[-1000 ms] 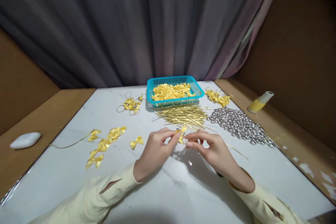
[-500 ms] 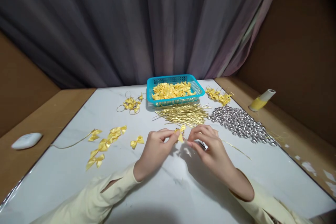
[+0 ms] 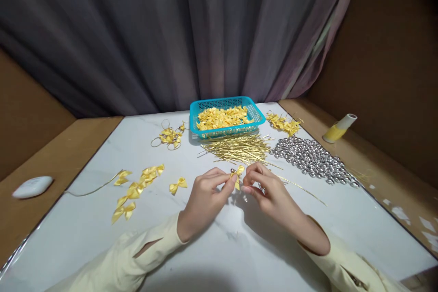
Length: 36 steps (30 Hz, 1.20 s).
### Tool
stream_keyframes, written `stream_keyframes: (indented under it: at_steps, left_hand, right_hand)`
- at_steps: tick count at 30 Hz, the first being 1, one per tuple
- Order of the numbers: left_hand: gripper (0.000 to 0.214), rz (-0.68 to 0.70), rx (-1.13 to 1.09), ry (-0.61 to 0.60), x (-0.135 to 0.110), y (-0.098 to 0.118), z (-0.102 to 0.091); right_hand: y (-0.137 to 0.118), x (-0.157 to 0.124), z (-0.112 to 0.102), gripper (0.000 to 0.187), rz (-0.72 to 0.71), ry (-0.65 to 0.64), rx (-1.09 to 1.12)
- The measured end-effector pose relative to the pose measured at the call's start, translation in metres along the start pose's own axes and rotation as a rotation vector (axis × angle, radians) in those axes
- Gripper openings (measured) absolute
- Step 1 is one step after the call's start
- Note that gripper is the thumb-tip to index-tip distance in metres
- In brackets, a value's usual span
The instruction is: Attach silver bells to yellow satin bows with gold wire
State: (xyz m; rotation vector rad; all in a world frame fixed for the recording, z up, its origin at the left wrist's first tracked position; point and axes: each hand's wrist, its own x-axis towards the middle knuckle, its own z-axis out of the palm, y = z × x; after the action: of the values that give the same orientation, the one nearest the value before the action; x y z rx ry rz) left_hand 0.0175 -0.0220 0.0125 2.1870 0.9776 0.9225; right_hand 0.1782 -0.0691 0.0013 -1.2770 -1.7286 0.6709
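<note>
Both hands meet at table ctr, near side. Left hand [image 3: 208,190] pinches a small yellow bow [image 3: 238,176] btwn thumb & forefinger; right hand [image 3: 267,190] closes its fingertips narrow on the same bow from the right, other fingers curled. A thin gold wire [image 3: 303,189] trails right from under that hand along the table [image 3: 85,228]. Just beyond: wire pile [image 3: 239,148], silver bells [image 3: 311,159] to its right, blue basket [image 3: 256,110] of bows farther back. Loose bows [image 3: 137,188] lie left, well apart from the hands.
</note>
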Motion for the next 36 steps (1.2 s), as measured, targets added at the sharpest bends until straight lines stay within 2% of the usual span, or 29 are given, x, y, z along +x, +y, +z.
stream_keyframes:
  at_steps: [13, 21, 25, 29, 32, 36]
  left_hand:
    - [0.025, -0.04, -0.023, -0.013, 0.001, -0.001, 0.004]
    - [0.031, -0.075, -0.024, -0.03, 0.0, 0.002, 0.003]
    - [0.036, -0.163, -0.069, -0.02, 0.002, 0.004, 0.004]
    - [0.038, -0.276, -0.137, -0.009, 0.003, 0.008, 0.005]
    - [0.036, -0.301, -0.162, 0.024, 0.003, 0.009, 0.006]
    - [0.032, -0.298, -0.201, 0.054, 0.001, 0.006, 0.009]
  right_hand:
    - [-0.001, 0.001, 0.002, 0.016, 0.114, 0.014, 0.009]
    - [-0.004, 0.001, 0.004, 0.018, 0.111, 0.069, 0.034]
    - [-0.003, 0.0, 0.009, 0.016, 0.111, 0.126, 0.078]
    - [-0.003, 0.0, 0.014, 0.015, 0.169, 0.167, 0.128]
    - [-0.003, 0.0, 0.018, 0.014, 0.214, 0.195, 0.156]
    - [0.0, -0.001, 0.022, 0.013, 0.204, 0.24, 0.147]
